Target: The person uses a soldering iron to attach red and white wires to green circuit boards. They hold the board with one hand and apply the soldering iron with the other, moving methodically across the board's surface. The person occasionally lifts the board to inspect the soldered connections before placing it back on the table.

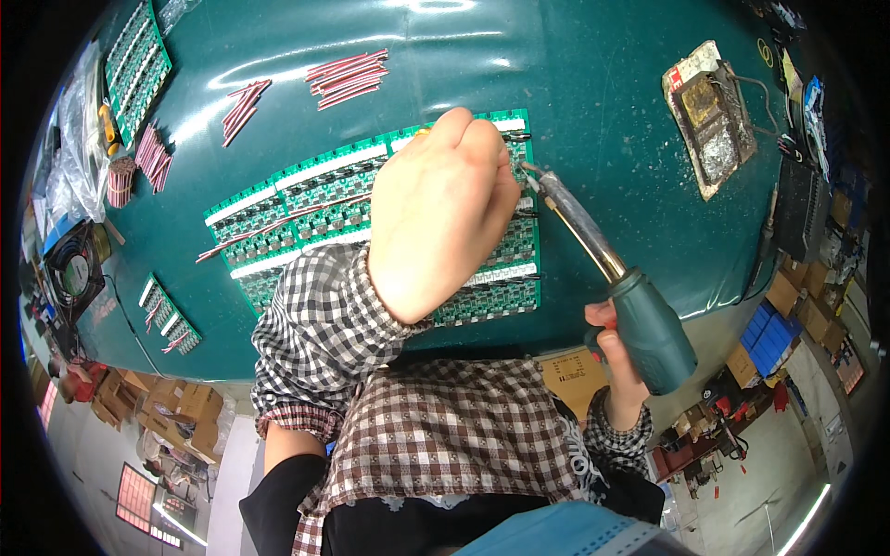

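One hand (627,378) (the right) curls closed around a green-handled soldering iron (653,334).

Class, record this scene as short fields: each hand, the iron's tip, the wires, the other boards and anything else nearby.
Left hand: curled over the joined circuit boards; anything gripped is hidden
Right hand: holding a green-handled soldering iron
Iron tip: beside the left hand, by the boards' right side; contact unclear
Loose wires: red-and-white bundles on the green table
Other boards: one upper left, a smaller one lower left
Nearby: fan at far left
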A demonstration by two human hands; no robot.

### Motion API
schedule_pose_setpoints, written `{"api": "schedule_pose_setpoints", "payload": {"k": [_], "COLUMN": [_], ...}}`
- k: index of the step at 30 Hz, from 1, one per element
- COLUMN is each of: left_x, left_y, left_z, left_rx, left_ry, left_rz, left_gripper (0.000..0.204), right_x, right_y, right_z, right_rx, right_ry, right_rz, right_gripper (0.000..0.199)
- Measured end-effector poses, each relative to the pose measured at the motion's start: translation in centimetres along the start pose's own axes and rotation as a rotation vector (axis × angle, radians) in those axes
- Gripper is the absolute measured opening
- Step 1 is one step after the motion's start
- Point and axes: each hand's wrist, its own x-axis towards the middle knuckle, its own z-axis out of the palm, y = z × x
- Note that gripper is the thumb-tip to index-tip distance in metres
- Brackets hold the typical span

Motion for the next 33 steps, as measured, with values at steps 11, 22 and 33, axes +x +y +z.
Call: {"api": "schedule_pose_setpoints", "payload": {"k": [11,22,33], "left_x": [-0.01,0.01,-0.02], "left_y": [-0.04,-0.07,-0.02], "left_z": [0.04,0.08,0.2], "left_rx": [0.008,0.013,0.01], "left_ry": [0.0,0.01,0.014], "left_rz": [0.004,0.013,0.006], "left_gripper": [0.011,0.012,0.012], "right_x": [0.11,0.27,-0.24], "right_y": [0.11,0.06,0.18], "right_z": [-0.08,-0.28,-0.36], "right_rx": [-0.029,-0.039,0.01], "right_ry": [-0.012,-0.053,-0.016], "right_rz": [-0.036,-0.037,0.002], "right_gripper": [0.038,0.041,0.043]}}
